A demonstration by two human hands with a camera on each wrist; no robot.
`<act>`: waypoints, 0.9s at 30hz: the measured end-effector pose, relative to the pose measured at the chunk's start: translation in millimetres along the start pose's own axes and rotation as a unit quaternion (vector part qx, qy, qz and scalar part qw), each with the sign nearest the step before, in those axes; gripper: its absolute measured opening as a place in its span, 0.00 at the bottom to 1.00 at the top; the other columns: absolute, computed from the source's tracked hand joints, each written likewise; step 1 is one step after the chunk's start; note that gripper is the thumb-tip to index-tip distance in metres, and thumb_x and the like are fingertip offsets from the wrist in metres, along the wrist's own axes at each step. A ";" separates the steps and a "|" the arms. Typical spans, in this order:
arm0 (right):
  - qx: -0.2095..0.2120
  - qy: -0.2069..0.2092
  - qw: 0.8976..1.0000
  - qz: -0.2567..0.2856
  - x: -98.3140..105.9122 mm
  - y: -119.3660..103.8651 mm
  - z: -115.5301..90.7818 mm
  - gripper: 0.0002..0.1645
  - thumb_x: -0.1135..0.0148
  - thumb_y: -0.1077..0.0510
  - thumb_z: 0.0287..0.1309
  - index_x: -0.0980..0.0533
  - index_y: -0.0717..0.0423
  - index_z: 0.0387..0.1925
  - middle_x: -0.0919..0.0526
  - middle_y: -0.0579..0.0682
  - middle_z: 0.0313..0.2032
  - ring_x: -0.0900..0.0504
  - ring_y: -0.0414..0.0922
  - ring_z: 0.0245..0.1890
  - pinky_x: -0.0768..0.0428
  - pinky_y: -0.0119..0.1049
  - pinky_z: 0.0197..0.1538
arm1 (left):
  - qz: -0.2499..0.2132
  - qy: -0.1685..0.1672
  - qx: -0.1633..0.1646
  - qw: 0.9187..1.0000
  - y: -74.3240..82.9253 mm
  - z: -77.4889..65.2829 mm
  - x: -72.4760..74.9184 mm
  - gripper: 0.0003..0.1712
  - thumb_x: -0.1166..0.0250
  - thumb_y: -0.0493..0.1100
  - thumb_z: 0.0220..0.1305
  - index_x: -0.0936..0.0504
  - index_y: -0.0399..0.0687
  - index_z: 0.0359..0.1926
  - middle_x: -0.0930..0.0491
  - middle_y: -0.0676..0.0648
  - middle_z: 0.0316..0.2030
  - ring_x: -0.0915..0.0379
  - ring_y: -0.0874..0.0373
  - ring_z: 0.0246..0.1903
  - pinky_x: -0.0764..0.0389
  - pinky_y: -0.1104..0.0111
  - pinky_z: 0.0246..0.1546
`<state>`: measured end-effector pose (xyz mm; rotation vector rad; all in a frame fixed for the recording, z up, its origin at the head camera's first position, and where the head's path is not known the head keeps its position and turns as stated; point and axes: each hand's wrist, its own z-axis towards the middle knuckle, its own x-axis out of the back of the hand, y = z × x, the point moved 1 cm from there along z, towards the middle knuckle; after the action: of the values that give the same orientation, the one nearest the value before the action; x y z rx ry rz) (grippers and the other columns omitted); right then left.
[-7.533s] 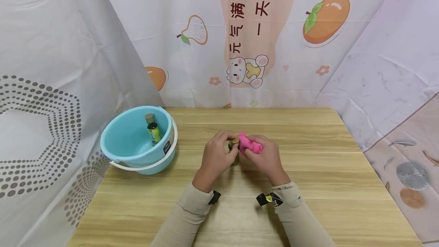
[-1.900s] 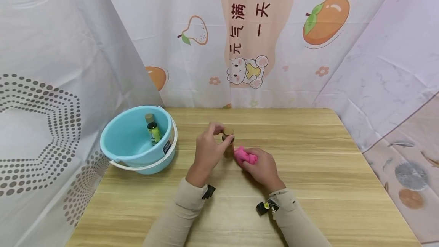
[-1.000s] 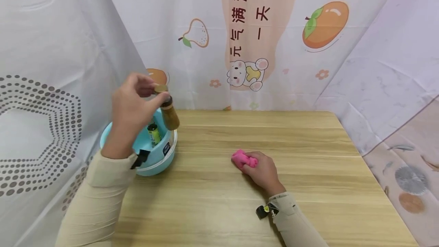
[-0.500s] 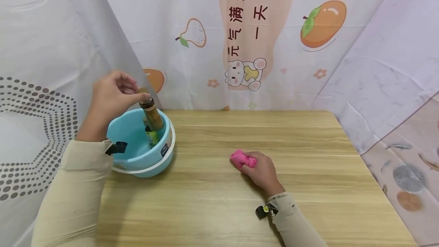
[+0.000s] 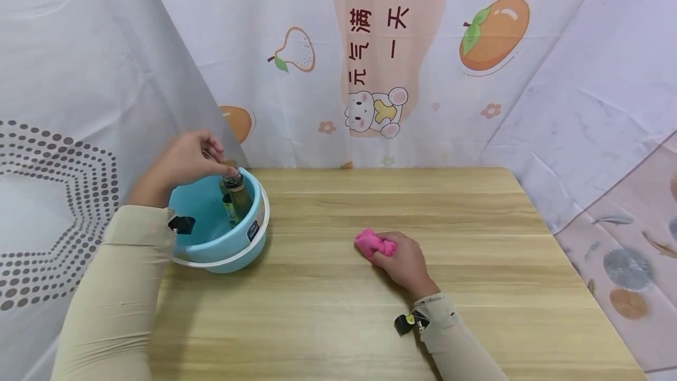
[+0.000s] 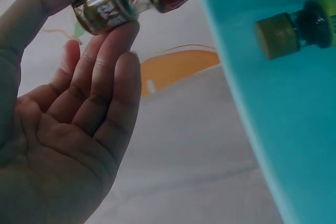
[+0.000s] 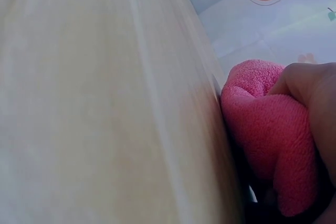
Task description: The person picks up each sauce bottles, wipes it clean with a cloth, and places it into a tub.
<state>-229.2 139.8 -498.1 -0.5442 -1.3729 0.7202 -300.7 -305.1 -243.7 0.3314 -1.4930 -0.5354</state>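
Note:
My left hand [image 5: 193, 160] pinches a small glass bottle [image 5: 240, 197] by its gold cap, thumb on one side and fingertips on the other. The bottle's body hangs inside the light blue bucket [image 5: 182, 243], close to the bucket's right wall. Beside it in the bucket leans a second bottle [image 6: 283, 34], dark with a yellow-green label and a brownish cap. On the table to the right, my right hand [image 5: 404, 260] grips a crumpled pink cloth [image 5: 370, 243]. In the right wrist view the fluffy cloth [image 7: 270, 124] bulges out between thumb and fingers.
A wood-grain table [image 5: 317, 310] carries the bucket at its left back. The bucket's white handle [image 5: 224, 263] hangs down along its front. Printed curtains [image 5: 296, 116] close off the back and both sides.
Both hands were together on the bottle with the cloth at mid-table. The left hand has since carried the bottle left and lowered it into the bucket; the right hand stays with the cloth.

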 end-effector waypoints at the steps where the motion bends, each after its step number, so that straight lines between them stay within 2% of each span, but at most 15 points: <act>1: -0.002 -0.004 1.000 0.000 -0.4 0.3 0.2 0.26 0.23 0.49 0.50 0.14 0.44 0.53 0.12 0.45 0.49 0.17 0.45 0.46 0.18 0.47 0.53 | 0.005 -0.009 0.001 1.000 -1.3 0.7 -1.9 0.33 0.17 0.56 0.51 0.23 0.40 0.46 0.18 0.39 0.41 0.22 0.46 0.42 0.18 0.68 0.34; 6: -0.005 -0.001 1.000 -0.002 -0.3 0.0 0.6 0.26 0.23 0.48 0.49 0.14 0.44 0.53 0.12 0.45 0.48 0.17 0.45 0.46 0.18 0.47 0.53 | 0.023 -0.039 0.002 0.999 -4.3 6.1 -12.4 0.29 0.17 0.52 0.52 0.22 0.40 0.44 0.19 0.39 0.39 0.24 0.46 0.40 0.17 0.65 0.34; 9: -0.009 0.004 1.000 0.004 0.0 -1.1 0.6 0.26 0.23 0.48 0.50 0.14 0.45 0.54 0.12 0.45 0.48 0.18 0.46 0.44 0.18 0.47 0.52 | 0.042 -0.042 -0.001 0.998 -6.0 10.3 -19.2 0.25 0.17 0.48 0.52 0.21 0.40 0.40 0.20 0.40 0.36 0.25 0.46 0.37 0.18 0.65 0.31; 14: -0.026 -0.010 1.000 0.005 -2.5 0.6 -1.7 0.27 0.22 0.48 0.50 0.15 0.43 0.55 0.13 0.44 0.49 0.19 0.44 0.45 0.18 0.47 0.54 | 0.079 -0.055 0.001 0.995 -11.9 14.1 -31.1 0.22 0.18 0.46 0.51 0.23 0.41 0.33 0.19 0.42 0.31 0.25 0.48 0.32 0.21 0.64 0.27; 18: -0.027 -0.007 1.000 0.006 -3.2 1.6 -4.1 0.27 0.22 0.48 0.50 0.15 0.43 0.54 0.13 0.44 0.49 0.18 0.45 0.47 0.18 0.48 0.55 | 0.083 -0.061 0.009 0.995 -16.2 15.4 -39.7 0.23 0.18 0.46 0.52 0.26 0.42 0.30 0.19 0.43 0.28 0.26 0.48 0.30 0.24 0.64 0.26; 22: -0.010 0.006 1.000 0.007 -3.7 2.3 -3.8 0.26 0.22 0.47 0.50 0.14 0.43 0.53 0.12 0.44 0.49 0.16 0.46 0.49 0.18 0.48 0.56 | 0.087 -0.058 0.017 0.994 -20.6 16.1 -44.9 0.24 0.17 0.46 0.51 0.27 0.43 0.29 0.21 0.43 0.27 0.27 0.48 0.30 0.26 0.64 0.25; 27: 0.004 0.015 1.000 -0.001 -3.6 2.9 -1.8 0.25 0.22 0.48 0.49 0.13 0.43 0.52 0.12 0.44 0.49 0.16 0.46 0.49 0.17 0.47 0.54 | 0.078 -0.057 0.030 0.995 -23.6 16.7 -49.1 0.25 0.16 0.46 0.50 0.28 0.43 0.29 0.20 0.43 0.27 0.24 0.48 0.31 0.23 0.66 0.27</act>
<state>-228.0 139.2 -502.8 -0.5451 -1.3427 0.7126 -320.1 -297.1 -296.7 0.2310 -1.6325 -0.3905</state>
